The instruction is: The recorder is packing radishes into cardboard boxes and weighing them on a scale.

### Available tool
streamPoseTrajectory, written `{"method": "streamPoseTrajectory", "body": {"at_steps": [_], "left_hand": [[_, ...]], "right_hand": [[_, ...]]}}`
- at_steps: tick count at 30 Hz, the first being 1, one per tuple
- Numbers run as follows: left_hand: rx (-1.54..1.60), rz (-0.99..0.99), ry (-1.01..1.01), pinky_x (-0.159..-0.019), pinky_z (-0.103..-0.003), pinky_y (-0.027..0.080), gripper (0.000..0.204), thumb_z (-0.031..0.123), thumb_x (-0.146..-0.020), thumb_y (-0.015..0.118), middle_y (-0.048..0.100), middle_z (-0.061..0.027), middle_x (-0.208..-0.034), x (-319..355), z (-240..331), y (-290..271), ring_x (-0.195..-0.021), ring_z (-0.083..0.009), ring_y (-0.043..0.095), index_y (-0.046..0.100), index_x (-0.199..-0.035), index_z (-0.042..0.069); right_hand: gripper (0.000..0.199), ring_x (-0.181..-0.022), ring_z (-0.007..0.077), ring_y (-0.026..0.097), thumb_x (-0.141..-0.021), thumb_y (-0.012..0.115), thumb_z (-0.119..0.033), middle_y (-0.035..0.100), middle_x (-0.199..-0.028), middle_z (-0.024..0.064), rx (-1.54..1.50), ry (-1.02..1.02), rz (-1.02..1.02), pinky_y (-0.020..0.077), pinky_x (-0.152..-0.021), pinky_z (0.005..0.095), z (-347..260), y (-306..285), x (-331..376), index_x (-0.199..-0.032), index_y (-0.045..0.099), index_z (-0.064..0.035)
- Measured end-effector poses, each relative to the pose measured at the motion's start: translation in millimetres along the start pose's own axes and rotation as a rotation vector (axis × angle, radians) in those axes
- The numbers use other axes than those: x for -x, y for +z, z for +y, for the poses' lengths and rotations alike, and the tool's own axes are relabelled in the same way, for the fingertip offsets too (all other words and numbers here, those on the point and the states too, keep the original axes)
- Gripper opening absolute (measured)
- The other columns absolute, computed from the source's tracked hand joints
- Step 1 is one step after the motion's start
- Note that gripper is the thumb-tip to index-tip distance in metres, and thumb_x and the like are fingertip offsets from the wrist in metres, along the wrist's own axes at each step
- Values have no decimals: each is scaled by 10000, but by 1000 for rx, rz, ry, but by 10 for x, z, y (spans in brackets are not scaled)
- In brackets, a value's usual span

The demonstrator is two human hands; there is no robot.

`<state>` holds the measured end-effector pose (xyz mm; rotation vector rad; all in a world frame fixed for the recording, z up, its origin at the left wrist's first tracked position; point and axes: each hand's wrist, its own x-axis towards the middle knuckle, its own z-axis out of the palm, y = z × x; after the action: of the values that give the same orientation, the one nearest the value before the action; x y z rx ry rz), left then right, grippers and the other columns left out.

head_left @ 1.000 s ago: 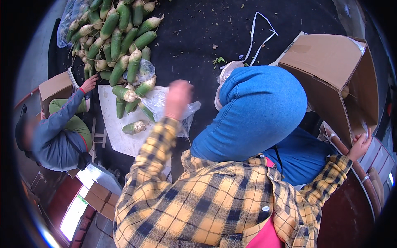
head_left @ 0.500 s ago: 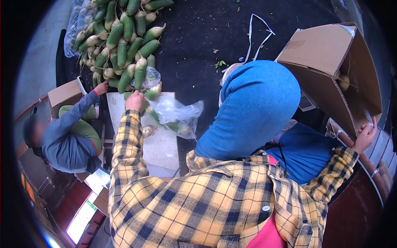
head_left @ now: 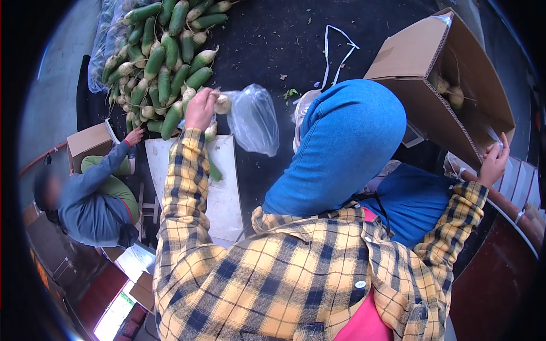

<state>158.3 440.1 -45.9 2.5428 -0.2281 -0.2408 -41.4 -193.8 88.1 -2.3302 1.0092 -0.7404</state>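
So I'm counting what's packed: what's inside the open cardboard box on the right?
The cardboard box lies tipped on its side. Two pale round radishes with thin roots show deep inside. The near wall hides the rest, so no full count.

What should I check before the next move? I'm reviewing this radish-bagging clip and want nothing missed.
1. Left hand grips a radish: ok.
2. Clear plastic bag mouth open toward the radish: cannot tell.
3. Right hand steadies the cardboard box at its edge: ok.
4. Radish pile within the left hand's reach: ok.
5. Co-worker's hand apart from the left hand: ok.
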Motion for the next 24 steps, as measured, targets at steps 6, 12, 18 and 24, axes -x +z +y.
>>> {"method": "streamPoseTrajectory", "body": {"at_steps": [6,12,18,24], "left_hand": [[-82,9,60,-725,-404,468,210,256,-893,488,626,-126,-902,-481,696,275,-859,-322,595,598,-935,82],[-106,76,154,-711,-407,472,213,266,-893,504,628,-117,-891,-568,1463,49,-846,-319,598,595,-909,74],[-60,164,410,-655,-339,465,174,185,-889,527,621,-130,-807,-578,2163,-180,-748,-286,608,603,-896,29],[214,161,289,-623,-269,487,187,175,-918,520,651,-59,-798,-546,1933,-548,-714,-125,611,624,-913,20]], "right_hand": [[409,-1121,243,513,-912,537,-231,524,-1228,151,425,-323,120,389,-952,363,5,-82,-81,-1283,482,-67],[333,-872,152,618,-897,560,-158,586,-1140,118,-532,-386,-306,478,-805,268,-1981,95,656,-1199,545,-18],[290,-919,337,625,-822,617,-207,593,-1072,232,67,-947,-697,499,-790,392,-2678,1417,914,-983,589,32],[193,-847,320,656,-740,543,-12,667,-869,179,279,-896,-791,529,-722,392,-2528,1770,773,-874,680,-42]]}}
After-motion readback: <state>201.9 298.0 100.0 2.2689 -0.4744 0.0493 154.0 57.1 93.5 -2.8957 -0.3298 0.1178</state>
